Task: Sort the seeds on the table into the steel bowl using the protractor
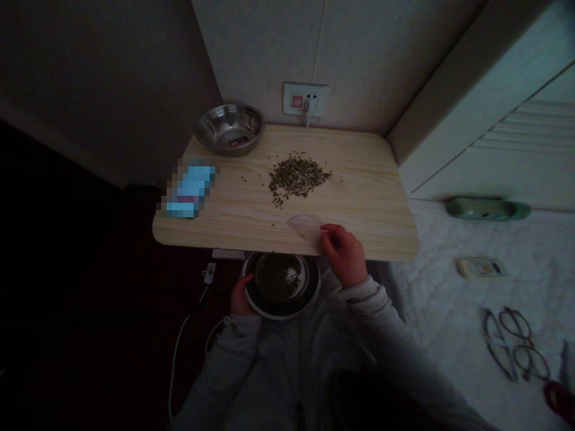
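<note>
My left hand (242, 296) grips the left rim of a metal bowl (309, 297), held just below the front edge of the small wooden table (372, 179). Small dark green beans, like mung beans (276, 278), lie in the bowl, bunched more to its left. Pinched in my right hand (341, 248) is a thin, clear scraper (305, 226) with a rounded edge, resting on or close to the tabletop near its front. Beyond the scraper, a loose pile of the same beans (297, 175) is spread over the middle of the table, with a few strays around it.
A second metal bowl (231, 129) stands at the table's back left, near a blurred-out lit phone (191, 190). A wall socket (305, 99) holds a plug. On the white bedding to the right lie a green dish-like object (487, 208), a small pale device (480, 267) and dark cords or frames (514, 335).
</note>
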### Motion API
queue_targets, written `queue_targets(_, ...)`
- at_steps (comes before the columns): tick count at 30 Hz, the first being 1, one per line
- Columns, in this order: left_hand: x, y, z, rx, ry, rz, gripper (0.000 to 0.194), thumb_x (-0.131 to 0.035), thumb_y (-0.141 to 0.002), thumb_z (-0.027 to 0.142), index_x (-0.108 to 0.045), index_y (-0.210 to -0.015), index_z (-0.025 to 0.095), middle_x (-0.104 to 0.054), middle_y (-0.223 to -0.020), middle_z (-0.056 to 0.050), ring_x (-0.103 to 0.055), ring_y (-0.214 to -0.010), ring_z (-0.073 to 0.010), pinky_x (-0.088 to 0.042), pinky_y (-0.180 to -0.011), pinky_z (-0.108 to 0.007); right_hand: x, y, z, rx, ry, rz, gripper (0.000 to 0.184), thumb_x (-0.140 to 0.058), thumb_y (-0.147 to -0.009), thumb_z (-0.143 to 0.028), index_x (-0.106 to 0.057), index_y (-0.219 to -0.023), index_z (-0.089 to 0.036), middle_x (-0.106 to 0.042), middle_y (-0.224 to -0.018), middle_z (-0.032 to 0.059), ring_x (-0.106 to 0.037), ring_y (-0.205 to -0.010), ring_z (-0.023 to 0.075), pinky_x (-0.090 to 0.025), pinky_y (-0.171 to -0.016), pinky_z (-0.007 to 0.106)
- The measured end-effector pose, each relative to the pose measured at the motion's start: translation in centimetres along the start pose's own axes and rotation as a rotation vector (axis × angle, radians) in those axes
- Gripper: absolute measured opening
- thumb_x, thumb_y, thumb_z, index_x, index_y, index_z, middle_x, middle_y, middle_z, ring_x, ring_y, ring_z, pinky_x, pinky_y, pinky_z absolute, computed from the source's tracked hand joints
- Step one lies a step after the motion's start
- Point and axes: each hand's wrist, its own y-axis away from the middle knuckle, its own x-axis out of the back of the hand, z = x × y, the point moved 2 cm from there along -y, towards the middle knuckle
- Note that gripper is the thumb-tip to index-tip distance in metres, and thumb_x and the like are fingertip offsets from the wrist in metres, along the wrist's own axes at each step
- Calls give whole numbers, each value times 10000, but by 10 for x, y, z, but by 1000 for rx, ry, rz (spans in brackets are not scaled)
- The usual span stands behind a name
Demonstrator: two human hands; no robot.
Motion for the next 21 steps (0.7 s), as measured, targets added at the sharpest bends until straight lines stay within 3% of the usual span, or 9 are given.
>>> queue_targets(4,-3,2,1,-22,7,11,200,-466,-631,104,-579,-480,170,-633,-489,-45,-595,-789,-222,-463,-704,-315,3,-1,7,-45,-42,22,180,-426,-750,-280,-558,-830,-189,-599,-689,18,-518,-617,130,-398,-596,258)
queue_targets(9,-6,6,1,46,28,8,187,-468,-631,112,-599,-504,153,-644,-517,-68,-594,-792,-241,-464,-708,-333,-1,-1,1,-56,-221,6,175,-431,-750,-281,-544,-853,-196,-606,-756,22,-541,-662,128,-420,-623,260)
queue_targets(14,-1,3,1,54,40,7,178,-461,-643,113,-622,-571,139,-658,-557,-66,-596,-789,-234,-459,-717,-342,-8,-6,-11,37,-206,-32,179,-422,-757,-274,-545,-867,-204,-617,-779,23,-547,-695,137,-416,-653,269)
queue_targets(21,-1,2,4,9,23,-22,233,-439,-670,127,-614,-518,145,-625,-464,-48,-614,-706,-215,-477,-671,-316,-15,-24,-22,186,-87,-84,184,-396,-780,-237,-550,-872,-196,-627,-817,13,-555,-727,136,-392,-669,255)
